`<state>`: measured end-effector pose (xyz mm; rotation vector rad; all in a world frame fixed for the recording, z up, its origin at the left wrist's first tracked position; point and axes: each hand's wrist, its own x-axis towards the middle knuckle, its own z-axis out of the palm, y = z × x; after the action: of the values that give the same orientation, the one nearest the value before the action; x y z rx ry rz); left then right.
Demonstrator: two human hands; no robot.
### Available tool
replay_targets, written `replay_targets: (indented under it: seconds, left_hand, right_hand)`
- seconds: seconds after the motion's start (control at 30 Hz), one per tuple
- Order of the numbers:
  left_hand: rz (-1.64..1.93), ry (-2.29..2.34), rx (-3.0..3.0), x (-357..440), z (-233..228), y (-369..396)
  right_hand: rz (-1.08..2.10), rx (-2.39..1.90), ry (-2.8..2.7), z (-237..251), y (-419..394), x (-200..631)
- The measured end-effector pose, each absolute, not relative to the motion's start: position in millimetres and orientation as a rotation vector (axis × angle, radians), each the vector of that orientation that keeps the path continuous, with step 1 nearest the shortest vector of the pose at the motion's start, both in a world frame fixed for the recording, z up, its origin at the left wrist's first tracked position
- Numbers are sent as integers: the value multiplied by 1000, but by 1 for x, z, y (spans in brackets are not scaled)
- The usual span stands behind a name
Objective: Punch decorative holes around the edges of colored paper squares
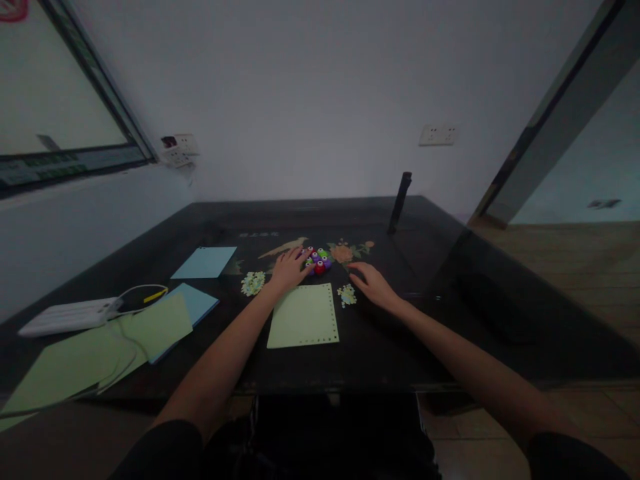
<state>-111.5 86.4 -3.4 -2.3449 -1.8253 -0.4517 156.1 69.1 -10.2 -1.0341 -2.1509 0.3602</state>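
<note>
Dark glossy table [450, 320], top painted w/ flowers and a bird. Lying on it: pale green sheet [304, 315] near the front edge at centre, small holes punched along its right and bottom edges. Behind it, a cluster of small coloured punches [317, 260] (purple, green, red). Blue sheet [205, 262] at mid-left. Second blue sheet [195, 301] nearer the front, partly under a green sheet [157, 327]. More green paper [65, 373] at front-left, overhanging the edge. White power strip [67, 316] at far left, cable looping across the green paper. Dark upright object [400, 200] stands at the back right; can't tell what it is.
</note>
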Motion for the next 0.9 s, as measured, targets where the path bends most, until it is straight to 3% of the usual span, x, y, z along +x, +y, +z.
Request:
replay_targets:
  seconds: [0.3,0.57,0.7,0.9]
  left_hand:
    - [-298,-1780,-2432,-117,2,84]
    - [-575,-1460,-2624,-99,56,27]
    - [-272,-1084,-3082,-92,65,-45]
    - [-86,-1150,-3097,-104,51,-80]
  right_hand:
    - [373,-1050,-2148,4,66,155]
    - [391,-838,-2286,31,20,157]
    - [343,-779,-2396,25,-5,168]
    - [330,-836,-2358,15,-17,194]
